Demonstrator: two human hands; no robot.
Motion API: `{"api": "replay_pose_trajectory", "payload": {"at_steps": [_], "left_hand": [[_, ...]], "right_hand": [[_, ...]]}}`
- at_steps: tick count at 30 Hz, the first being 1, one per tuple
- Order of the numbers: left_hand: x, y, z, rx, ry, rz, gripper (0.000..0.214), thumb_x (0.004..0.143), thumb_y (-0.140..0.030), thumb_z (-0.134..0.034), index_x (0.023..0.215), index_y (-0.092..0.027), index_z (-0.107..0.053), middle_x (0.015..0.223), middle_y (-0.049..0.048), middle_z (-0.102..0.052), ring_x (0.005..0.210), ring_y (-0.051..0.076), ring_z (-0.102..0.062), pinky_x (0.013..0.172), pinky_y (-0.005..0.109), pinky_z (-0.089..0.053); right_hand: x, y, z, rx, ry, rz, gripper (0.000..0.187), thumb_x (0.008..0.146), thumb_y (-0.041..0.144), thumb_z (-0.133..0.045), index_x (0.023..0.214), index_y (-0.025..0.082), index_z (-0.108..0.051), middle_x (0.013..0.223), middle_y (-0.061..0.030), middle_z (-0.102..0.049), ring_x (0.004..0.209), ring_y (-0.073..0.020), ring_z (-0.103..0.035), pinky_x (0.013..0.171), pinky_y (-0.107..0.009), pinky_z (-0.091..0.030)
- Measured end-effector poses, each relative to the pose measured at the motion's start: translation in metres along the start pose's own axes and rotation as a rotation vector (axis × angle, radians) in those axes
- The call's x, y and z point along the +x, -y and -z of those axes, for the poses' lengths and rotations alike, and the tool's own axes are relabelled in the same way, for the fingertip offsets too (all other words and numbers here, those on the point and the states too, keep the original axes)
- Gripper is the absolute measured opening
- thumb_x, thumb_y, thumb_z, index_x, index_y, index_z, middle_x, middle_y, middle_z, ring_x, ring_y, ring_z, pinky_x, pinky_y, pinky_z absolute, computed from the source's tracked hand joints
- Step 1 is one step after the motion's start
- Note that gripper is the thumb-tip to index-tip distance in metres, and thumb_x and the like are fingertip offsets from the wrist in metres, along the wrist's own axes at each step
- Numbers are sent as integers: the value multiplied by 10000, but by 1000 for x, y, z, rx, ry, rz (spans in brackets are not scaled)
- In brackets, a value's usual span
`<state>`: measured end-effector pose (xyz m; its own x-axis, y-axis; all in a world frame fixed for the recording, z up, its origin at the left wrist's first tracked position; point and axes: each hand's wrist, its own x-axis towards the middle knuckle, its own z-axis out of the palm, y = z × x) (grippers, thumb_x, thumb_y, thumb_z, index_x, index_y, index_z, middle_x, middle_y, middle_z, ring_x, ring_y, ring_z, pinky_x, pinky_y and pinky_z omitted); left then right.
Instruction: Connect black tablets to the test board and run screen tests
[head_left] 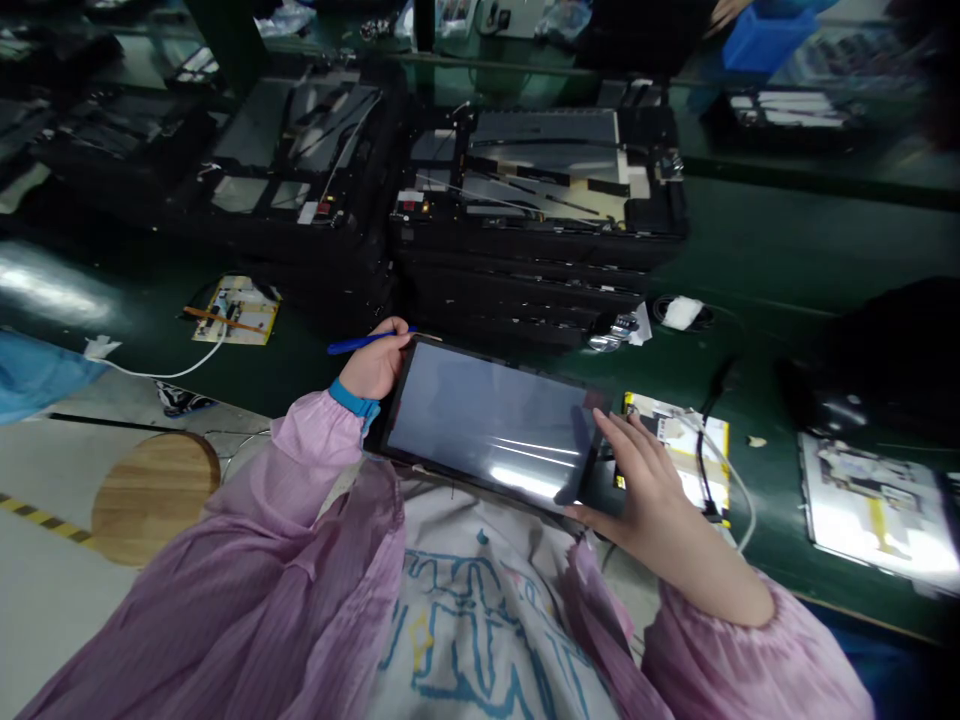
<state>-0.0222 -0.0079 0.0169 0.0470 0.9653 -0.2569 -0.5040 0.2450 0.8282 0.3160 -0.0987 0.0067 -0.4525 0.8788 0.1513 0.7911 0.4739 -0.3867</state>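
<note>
A dark, glossy tablet screen [491,420] is held tilted in front of my body, over the bench's near edge. My left hand [379,365] is closed at its left edge, and a slim blue-handled tool [360,343] is also in those fingers. The tool's thin tip points right along the top edge of the screen. My right hand [649,490] grips the right side, thumb at the lower corner and fingertips on the upper part of the front. Just beyond those fingers lies a circuit assembly with yellow edges [675,440] and cables attached.
Stacked black trays [532,270] with device parts rise directly behind the screen, with another stack [300,150] to their left. A second yellow-edged assembly [236,310] trails a white cable. An opened device [877,500] lies at right. A round wooden stool [154,495] stands lower left.
</note>
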Motion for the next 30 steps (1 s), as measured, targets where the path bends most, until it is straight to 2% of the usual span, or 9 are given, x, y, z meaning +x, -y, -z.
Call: {"api": "replay_pose_trajectory", "payload": {"at_steps": [6,14,19,25,30], "left_hand": [[0,0,-1,19,-25,5,160,685,-127,-559,711,-192,-416,629,-25,-556,592,148,-576,586,270,-430],[-2,0,-1,32,-18,1,170,664,-143,-559,717,-196,-406,697,3,-619,743,201,-633,603,282,-427],[-1,0,-2,18,-9,8,168,668,-140,-564,712,-193,-411,686,-4,-617,701,188,-631,605,285,-440],[-1,-1,-3,15,-16,3,159,682,-114,-556,705,-186,-416,656,-11,-596,597,145,-587,580,263,-433],[0,-1,-3,15,-41,9,168,691,-105,-566,701,-184,-417,623,-22,-559,559,130,-563,551,245,-423]], "right_hand": [[1,3,1,-8,-10,-7,904,759,441,-657,1492,215,-178,1412,-165,-410,1365,-381,-297,1028,-572,-379],[2,-2,4,2,3,22,867,794,474,-619,1493,216,-176,1412,-159,-423,1355,-395,-312,1029,-581,-376],[2,-3,4,-15,12,19,844,809,479,-596,1493,220,-176,1405,-154,-430,1357,-379,-309,1030,-568,-372],[5,0,1,-54,-34,23,825,797,530,-583,1476,202,-248,1303,-176,-477,1235,-373,-432,990,-547,-398],[7,2,13,3,-51,-39,900,783,610,-571,1488,188,-204,1305,-182,-480,1204,-362,-462,975,-535,-408]]}}
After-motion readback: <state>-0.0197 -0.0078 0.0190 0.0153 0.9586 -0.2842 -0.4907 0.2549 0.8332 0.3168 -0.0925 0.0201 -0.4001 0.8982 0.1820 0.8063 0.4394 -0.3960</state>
